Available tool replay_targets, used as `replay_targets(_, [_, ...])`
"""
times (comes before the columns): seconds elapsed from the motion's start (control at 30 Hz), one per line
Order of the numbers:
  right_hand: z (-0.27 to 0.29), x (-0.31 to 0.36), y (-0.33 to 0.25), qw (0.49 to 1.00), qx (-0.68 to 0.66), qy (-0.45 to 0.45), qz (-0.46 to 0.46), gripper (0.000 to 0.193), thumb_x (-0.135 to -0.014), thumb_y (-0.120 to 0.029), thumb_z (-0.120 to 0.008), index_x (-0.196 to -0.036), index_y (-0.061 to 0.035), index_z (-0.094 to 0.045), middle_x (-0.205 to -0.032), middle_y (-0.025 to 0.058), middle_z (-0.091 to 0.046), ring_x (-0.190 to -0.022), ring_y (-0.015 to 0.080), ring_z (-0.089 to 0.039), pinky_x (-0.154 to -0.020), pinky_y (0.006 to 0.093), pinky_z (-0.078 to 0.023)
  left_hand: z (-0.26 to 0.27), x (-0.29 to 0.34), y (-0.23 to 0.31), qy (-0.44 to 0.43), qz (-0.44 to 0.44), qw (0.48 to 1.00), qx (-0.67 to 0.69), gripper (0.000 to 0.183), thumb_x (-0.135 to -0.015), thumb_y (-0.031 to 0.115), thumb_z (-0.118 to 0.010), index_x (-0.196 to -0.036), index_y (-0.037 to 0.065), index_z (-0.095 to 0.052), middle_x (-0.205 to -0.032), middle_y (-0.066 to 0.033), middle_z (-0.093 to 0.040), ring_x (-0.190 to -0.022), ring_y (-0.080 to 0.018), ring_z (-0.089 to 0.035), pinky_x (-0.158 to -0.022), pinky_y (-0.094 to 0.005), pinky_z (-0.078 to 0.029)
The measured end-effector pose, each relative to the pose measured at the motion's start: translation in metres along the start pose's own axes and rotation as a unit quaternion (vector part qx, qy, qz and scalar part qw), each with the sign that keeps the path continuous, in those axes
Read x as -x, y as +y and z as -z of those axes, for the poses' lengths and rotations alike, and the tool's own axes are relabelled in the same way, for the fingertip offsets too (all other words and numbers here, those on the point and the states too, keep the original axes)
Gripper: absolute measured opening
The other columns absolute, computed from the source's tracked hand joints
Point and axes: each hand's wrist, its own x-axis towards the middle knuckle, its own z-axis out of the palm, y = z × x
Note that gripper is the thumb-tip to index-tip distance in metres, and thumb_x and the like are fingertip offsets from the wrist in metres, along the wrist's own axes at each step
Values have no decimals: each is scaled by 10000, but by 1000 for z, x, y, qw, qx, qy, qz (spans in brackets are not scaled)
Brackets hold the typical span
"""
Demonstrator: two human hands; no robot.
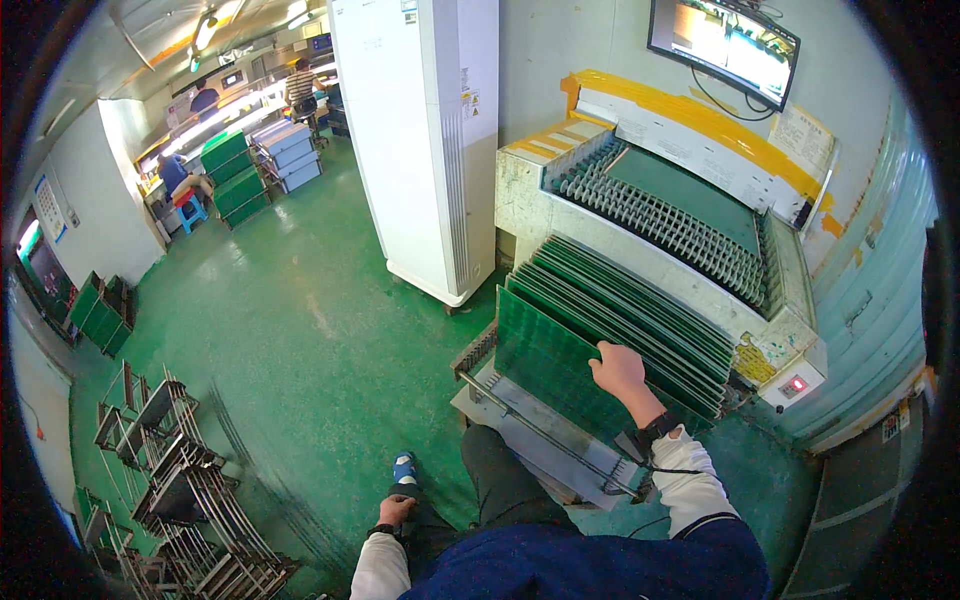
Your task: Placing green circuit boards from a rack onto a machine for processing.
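My right hand is closed on the top edge of a large green panel, the nearest in a row of similar sheets that look like circuit boards. Behind it, several more green panels stand on edge, closely spaced, in a slotted metal rack. The lower part of the held panel slants down toward the rack's front rail. My left hand rests low by my left leg with its fingers curled in, and nothing shows in it.
Beyond the rack stands a roller conveyor machine with another green panel on it. A tall white cabinet unit is to its left. Empty metal racks stand at lower left. People sit at benches far back, near stacked green crates.
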Motion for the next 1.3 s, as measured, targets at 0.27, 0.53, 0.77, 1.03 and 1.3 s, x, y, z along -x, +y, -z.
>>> replay_targets(0.27, [0,1,2,1000,3,-2,-6,273,-773,-273,-607,-901,-36,-564,-814,169,-620,-792,343,-601,-684,448,-479,-2,5,11,5,7,1000,-12,310,-684,284,-696,-865,33,-685,-780,-78,-671,-679,-145,-623,-644,-277,-495])
replay_targets(0.53, [0,1,3,1000,-2,-2,-13,267,-778,-269,-604,-902,-36,-563,-818,167,-621,-796,344,-601,-684,447,-481,0,9,17,1,-6,1000,-4,293,-686,271,-698,-848,27,-687,-773,-78,-672,-685,-146,-624,-648,-278,-496])
replay_targets(0.77, [1,2,1,1000,-5,9,-7,272,-769,-271,-611,-898,-36,-565,-805,172,-619,-788,349,-597,-678,449,-477,-2,3,8,5,-13,1000,1,295,-686,278,-699,-841,27,-687,-786,-92,-675,-726,-166,-637,-680,-290,-498])
replay_targets(1.03, [-2,1,4,1000,-13,13,-9,275,-756,-274,-623,-865,-30,-558,-789,188,-610,-779,361,-587,-668,457,-467,-2,3,8,8,-28,1000,-8,312,-681,284,-696,-849,21,-682,-795,-99,-674,-738,-182,-640,-693,-298,-496])
replay_targets(1.3, [-2,3,6,1000,-3,19,-6,283,-765,-271,-613,-917,-37,-568,-807,177,-619,-782,350,-599,-671,451,-477,-4,5,14,9,-16,1000,-9,310,-676,273,-700,-852,18,-683,-774,-87,-670,-712,-162,-628,-676,-295,-496])
